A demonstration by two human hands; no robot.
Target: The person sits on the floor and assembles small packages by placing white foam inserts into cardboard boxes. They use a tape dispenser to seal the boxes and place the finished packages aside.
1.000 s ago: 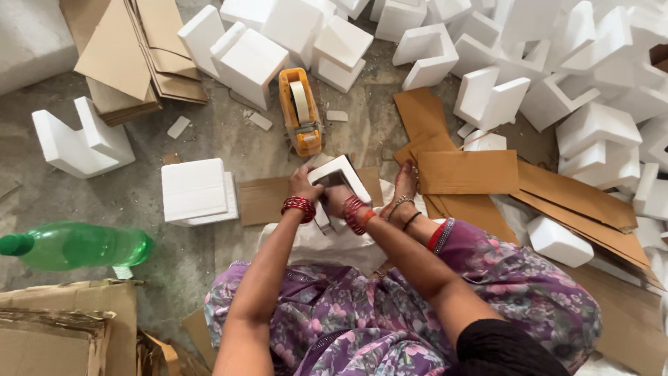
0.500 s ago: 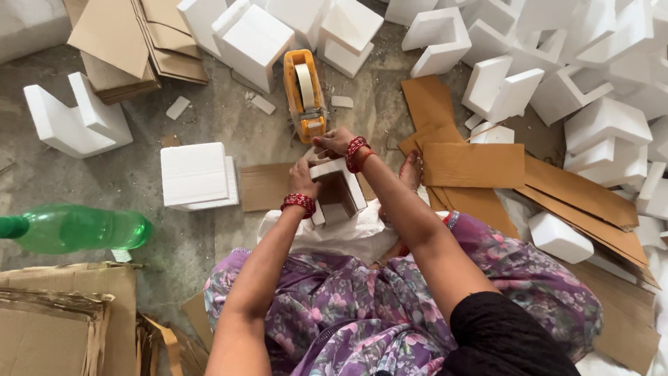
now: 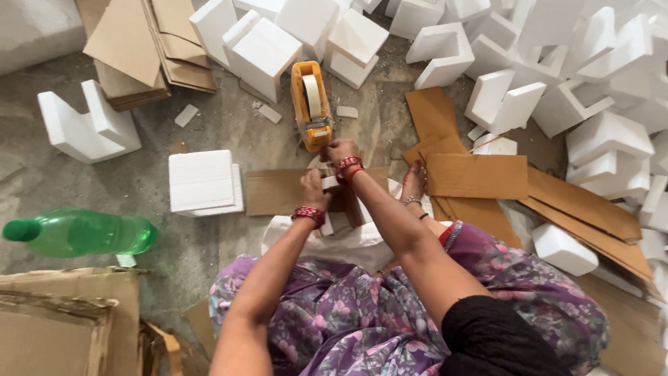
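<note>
I sit on the floor in a purple flowered dress. My left hand (image 3: 314, 189) holds a small white foam piece (image 3: 332, 221) wrapped partly in brown cardboard, in front of my knees. My right hand (image 3: 339, 151) reaches forward and rests on the near end of an orange tape dispenser (image 3: 311, 104) that lies on the floor; its fingers are curled around the dispenser's end. Red bangles circle both wrists. A flat cardboard sheet (image 3: 275, 192) lies under the foam piece.
A green plastic bottle (image 3: 83, 233) lies at the left. A white foam block (image 3: 204, 182) sits left of my hands. Many foam corner pieces (image 3: 577, 83) fill the far right. Cardboard strips (image 3: 480, 174) lie by my foot (image 3: 415, 182). Cardboard sheets (image 3: 62, 320) stack at lower left.
My right hand left the foam piece and moved forward to the tape dispenser. My left hand stays on the foam piece. The camera view shifted slightly closer.
</note>
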